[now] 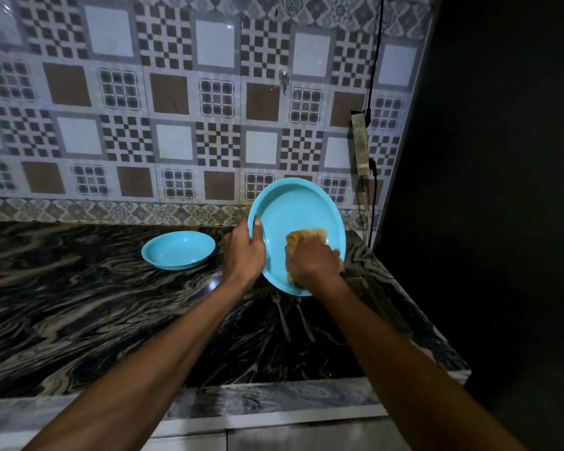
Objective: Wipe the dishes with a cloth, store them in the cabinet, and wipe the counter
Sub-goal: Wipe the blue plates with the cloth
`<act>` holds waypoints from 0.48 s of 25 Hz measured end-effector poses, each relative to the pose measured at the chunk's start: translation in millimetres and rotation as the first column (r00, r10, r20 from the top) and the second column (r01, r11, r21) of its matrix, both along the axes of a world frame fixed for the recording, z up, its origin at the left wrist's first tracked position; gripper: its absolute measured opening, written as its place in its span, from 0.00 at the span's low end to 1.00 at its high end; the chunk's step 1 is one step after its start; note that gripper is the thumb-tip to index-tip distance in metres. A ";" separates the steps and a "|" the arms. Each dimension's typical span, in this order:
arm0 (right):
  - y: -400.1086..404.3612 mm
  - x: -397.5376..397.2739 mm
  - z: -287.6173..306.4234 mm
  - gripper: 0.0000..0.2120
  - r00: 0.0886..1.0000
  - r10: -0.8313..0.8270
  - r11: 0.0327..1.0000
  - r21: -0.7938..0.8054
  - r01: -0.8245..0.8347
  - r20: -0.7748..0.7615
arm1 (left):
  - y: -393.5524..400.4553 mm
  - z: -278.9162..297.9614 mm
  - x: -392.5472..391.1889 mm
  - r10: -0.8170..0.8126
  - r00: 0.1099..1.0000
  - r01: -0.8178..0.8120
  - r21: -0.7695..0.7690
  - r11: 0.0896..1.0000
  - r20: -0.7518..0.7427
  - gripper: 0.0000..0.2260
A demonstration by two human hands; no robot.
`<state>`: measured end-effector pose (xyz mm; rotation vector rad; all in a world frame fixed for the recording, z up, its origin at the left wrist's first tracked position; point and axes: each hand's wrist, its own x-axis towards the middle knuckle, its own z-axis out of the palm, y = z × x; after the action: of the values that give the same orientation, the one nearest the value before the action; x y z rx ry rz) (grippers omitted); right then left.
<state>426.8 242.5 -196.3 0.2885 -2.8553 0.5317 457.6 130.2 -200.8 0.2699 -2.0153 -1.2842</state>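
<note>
Two hands work one tilted blue plate (302, 211) above the counter (79, 288): left hand (245, 252) clamps its nine-o'clock rim, right hand (315, 263) presses an orange cloth (302, 237) inside. Another blue plate (178, 250) rests at nine o'clock.

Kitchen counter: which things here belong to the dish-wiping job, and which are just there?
Part of the job:
large blue plate, held by left hand
orange cloth, under right hand
small blue plate
two forks
marble counter

Just there:
power strip and black cable on tiled wall
</note>
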 end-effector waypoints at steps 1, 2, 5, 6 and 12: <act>-1.7 5.9 -2.8 0.19 0.998 0.048 0.999 -0.004 -0.048 0.029 | 2.9 -2.1 -1.0 0.029 1.000 -0.028 -0.047 0.999 0.011 0.15; -4.5 11.3 -6.2 0.19 0.992 0.111 0.993 0.021 -0.112 0.062 | 5.7 -4.6 -1.1 0.050 0.998 -0.047 -0.097 0.994 0.036 0.16; -7.2 17.9 -5.2 0.16 0.942 0.252 0.956 -0.206 -0.207 0.223 | 5.5 -16.6 0.4 0.034 0.995 -0.020 -0.151 0.988 0.091 0.16; -7.4 18.3 -1.4 0.14 0.907 0.307 0.902 -0.393 -0.180 0.290 | 1.6 -20.1 1.3 -0.002 0.996 0.011 -0.115 0.993 0.085 0.15; 8.7 -3.2 23.6 0.15 0.911 0.396 0.657 -0.659 -0.366 -0.112 | -20.1 -19.3 -0.4 -0.102 0.987 0.091 0.090 0.992 0.121 0.15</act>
<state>423.7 251.2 -172.6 0.7470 -2.4009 1.6084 457.2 110.1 -220.1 0.3024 -2.1048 -1.4473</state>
